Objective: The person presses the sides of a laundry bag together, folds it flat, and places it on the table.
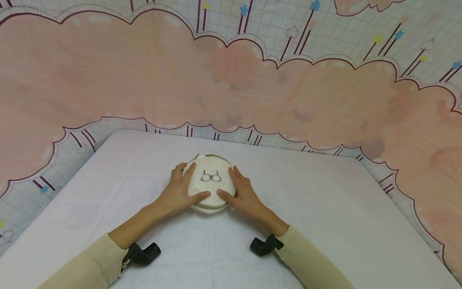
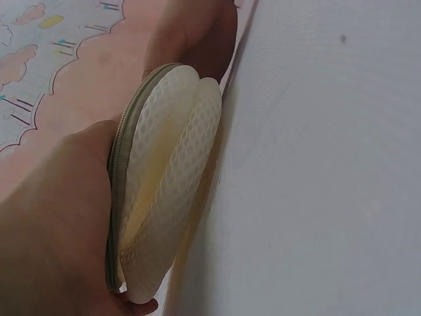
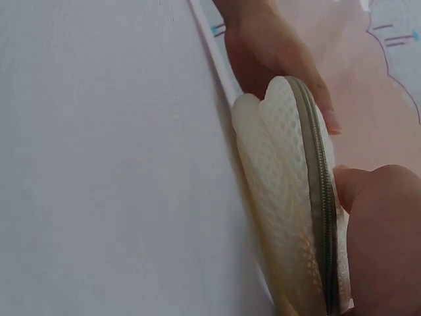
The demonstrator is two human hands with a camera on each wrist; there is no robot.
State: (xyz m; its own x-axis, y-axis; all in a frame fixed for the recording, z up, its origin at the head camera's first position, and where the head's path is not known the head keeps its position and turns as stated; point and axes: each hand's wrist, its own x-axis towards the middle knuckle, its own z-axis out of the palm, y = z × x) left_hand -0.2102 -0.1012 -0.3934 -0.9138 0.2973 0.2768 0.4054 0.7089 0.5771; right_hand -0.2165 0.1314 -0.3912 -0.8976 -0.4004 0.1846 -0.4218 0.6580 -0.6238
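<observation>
A round cream mesh laundry bag [image 1: 210, 187] with a small bra drawing on its upper face is held at the middle of the table. From its left side my left hand [image 1: 175, 188] grips it, thumb lying across the top face. My right hand [image 1: 249, 195] grips the opposite edge, its thumb also on the face. In the left wrist view, the bag's honeycomb mesh side [image 2: 174, 158] bulges in two padded folds. An olive zipper [image 3: 321, 191] runs closed along the rim in the right wrist view. The underside is hidden.
The white-covered table [image 1: 325, 208] spreads around the bag on both sides. A peach cloud-patterned cloth [image 1: 231, 84] hangs behind the table's far edge. Black wrist camera mounts [image 1: 144, 254] sit at both sleeve cuffs, low over the table.
</observation>
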